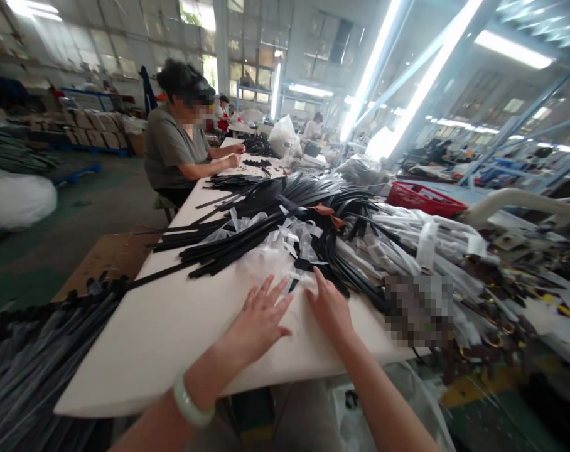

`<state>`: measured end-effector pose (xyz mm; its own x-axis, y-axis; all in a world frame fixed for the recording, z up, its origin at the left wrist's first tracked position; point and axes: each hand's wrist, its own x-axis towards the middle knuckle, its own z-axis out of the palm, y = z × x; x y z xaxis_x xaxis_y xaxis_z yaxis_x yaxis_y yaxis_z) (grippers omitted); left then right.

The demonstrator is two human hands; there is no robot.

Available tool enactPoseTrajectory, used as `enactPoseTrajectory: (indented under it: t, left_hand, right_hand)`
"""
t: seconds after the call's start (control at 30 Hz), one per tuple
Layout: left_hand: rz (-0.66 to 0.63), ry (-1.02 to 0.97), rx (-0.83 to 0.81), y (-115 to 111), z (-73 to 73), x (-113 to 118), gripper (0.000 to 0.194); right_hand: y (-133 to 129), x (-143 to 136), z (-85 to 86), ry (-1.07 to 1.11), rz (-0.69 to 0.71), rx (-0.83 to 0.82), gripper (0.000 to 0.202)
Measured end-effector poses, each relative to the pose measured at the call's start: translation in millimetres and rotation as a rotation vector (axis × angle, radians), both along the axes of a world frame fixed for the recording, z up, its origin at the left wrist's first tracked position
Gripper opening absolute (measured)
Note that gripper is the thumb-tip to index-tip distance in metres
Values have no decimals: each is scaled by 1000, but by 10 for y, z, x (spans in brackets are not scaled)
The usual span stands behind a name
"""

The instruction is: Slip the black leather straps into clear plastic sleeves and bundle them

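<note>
My left hand (261, 320), with a pale green bangle (191, 402) on the wrist, hovers over or rests on the white table; its fingers are spread and nothing is in them. To its right, my right hand (329, 307) has its fingers stretched forward at the edge of some clear plastic film (266, 257). Whether its fingertips touch the film, I cannot make out. Small black pieces (304, 265) lie in the film just ahead of both hands. Behind it are bundles of long black straps (238, 248), one tied with a brown band (327, 213).
Plastic-wrapped straps (421, 232) with metal fittings pile up at the right, near a red basket (424, 198). More wrapped black strips (54, 358) lie beside the table's (162, 345) left edge. A co-worker (176, 138) sits at the table's far left side, hands over small parts.
</note>
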<state>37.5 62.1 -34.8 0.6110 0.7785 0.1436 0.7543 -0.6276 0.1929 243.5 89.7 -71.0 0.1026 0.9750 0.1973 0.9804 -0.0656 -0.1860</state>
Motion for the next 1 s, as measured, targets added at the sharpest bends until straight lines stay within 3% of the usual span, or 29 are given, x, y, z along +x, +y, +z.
enactPoseTrajectory:
  t: [0.1,0.17,0.27,0.43,0.6,0.7,0.8,0.9,1.0]
  left_hand:
    - [23,31,-70,568,-11,149,65]
    - [31,34,-106,884,-49,209,58]
    - [39,36,-154,1148,-148,229,54]
    - [37,29,-181,1226,-300,206,58]
    - [44,23,-185,1229,-342,196,62]
    - [47,19,-180,1230,-338,193,63]
    - [51,19,-180,1241,-336,193,64]
    - [54,24,-193,1259,-349,192,65]
    - [52,23,-207,1271,-366,186,65]
  right_hand:
    - [87,-4,64,-16,3,-46,22]
    - [71,0,82,-16,12,-51,21]
    - [-13,25,106,14,41,-29,18]
    - [46,64,147,113,123,-9,45]
    - [244,-14,114,175,161,-59,25]
    - [235,-66,133,178,143,-55,7]
    - [25,22,239,168,101,-36,16]
    - [-466,349,419,200,84,-12,21]
    - [-1125,781,595,567,213,4,28]
